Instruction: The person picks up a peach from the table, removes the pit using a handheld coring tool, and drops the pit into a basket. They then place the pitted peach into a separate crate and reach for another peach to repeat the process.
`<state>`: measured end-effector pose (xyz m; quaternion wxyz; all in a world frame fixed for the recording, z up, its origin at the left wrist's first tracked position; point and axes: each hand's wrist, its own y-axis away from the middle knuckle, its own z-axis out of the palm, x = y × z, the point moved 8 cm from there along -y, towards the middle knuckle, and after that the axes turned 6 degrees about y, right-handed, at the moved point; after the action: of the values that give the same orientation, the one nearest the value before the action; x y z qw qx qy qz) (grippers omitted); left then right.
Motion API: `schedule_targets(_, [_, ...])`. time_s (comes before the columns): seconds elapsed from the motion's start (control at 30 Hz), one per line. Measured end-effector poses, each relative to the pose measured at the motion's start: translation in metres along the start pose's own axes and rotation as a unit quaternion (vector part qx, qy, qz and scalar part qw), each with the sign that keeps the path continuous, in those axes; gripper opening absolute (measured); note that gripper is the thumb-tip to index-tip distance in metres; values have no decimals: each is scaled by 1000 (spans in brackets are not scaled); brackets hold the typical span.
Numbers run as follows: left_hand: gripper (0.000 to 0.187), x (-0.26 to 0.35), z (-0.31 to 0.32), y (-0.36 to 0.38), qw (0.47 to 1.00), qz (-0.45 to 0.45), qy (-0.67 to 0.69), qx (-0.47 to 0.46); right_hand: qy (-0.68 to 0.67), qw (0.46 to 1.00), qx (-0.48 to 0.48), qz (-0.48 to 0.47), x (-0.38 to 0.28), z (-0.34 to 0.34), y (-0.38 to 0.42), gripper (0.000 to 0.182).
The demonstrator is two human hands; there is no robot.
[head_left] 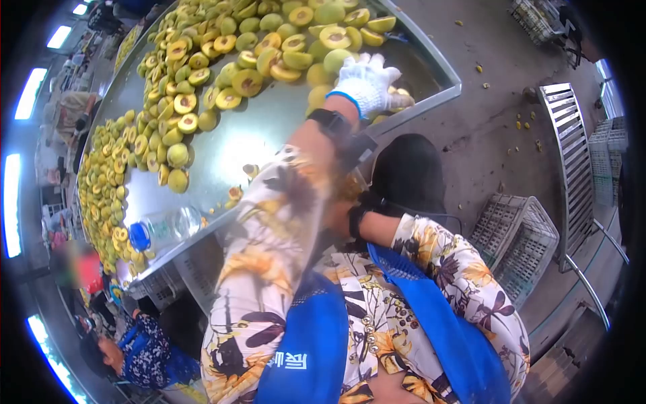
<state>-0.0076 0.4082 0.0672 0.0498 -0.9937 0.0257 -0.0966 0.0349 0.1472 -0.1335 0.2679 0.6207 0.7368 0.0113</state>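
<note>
My left hand (367, 81), in a white knitted glove with a blue cuff, is over the fruit near the right corner of a metal table (232, 145). Its fingers are spread, beside and partly over halved yellow-green fruit (335, 37). My right hand (338, 217) is bare and low by the table's near edge. My left forearm crosses in front of it, and its fingers are hidden; what it holds, if anything, cannot be seen.
A clear plastic bottle with a blue cap (139, 236) lies at the table's near edge. Crates (515, 236) and a slatted metal rack (570, 148) stand on the right. Fruit bits dot the floor. Another person (151, 350) is at the lower left.
</note>
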Motion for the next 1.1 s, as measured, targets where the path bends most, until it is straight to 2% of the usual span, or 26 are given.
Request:
schedule_targets(0.07, [48,5,13,-13,998,-2,-62,-24,-41,999,34,-3,0,21,-6,22])
schedule_targets(0.1, [53,3,27,-15,990,-35,-56,-122,-77,996,55,-4,1,30,-9,22])
schedule_targets(0.17, [48,-1,30,-8,984,-42,-33,-171,-123,990,65,-14,-1,33,-10,24])
schedule_targets(0.23, [35,-9,25,7,986,-48,-27,-160,-138,989,42,-33,-5,32,-10,26])
schedule_targets(0.33, [31,-36,19,51,992,-65,-23,-102,-99,994,-21,-46,-13,8,3,31])
schedule_targets(0.43, [34,-69,2,108,991,-93,-49,-80,-164,984,38,-62,-19,-8,9,35])
schedule_targets(0.5, [41,-88,-5,126,949,-156,-38,-272,-160,985,25,-66,-18,-12,9,37])
schedule_targets(0.53, [42,-92,-15,121,935,-179,-23,-305,-156,986,18,-63,-19,-19,13,37])
schedule_targets(0.57, [40,-90,-28,98,967,-146,-13,-210,-149,987,10,-61,-18,-23,14,37])
schedule_targets(0.6, [38,-86,-40,74,987,-111,-5,-112,-142,986,57,-70,-18,-20,10,33])
schedule_targets(0.63, [37,-82,-52,49,997,-71,4,-12,-136,988,41,-57,-16,-17,6,32])
schedule_targets(0.7, [31,-58,-65,-12,995,20,-15,98,-124,992,11,-25,-11,-12,0,29])
schedule_targets(0.73, [31,-58,-57,-43,992,31,16,121,-137,983,110,-51,-12,3,-8,24])
schedule_targets(0.77, [31,-57,-46,-72,988,40,47,142,-145,982,109,-50,-11,4,-6,23])
schedule_targets(0.83, [33,-59,-19,-118,986,-18,56,157,-157,980,110,-50,-6,0,-6,22])
schedule_targets(0.87, [34,-64,-2,-136,989,-65,52,123,-158,985,65,-35,-4,-1,-7,21])
schedule_targets(0.93, [41,-73,22,-152,989,-139,23,39,-145,988,42,-27,-5,5,-13,22])
schedule_targets(0.97, [46,-74,30,-153,994,-112,1,21,-139,990,28,-24,-2,-10,-9,22])
schedule_targets(1.0, [43,-83,34,-153,991,-131,-30,22,-129,991,-9,-36,-2,-21,0,24])
schedule_targets(1.1, [36,-100,27,-143,987,-153,-52,8,-155,987,-9,-32,-4,-12,-9,23])
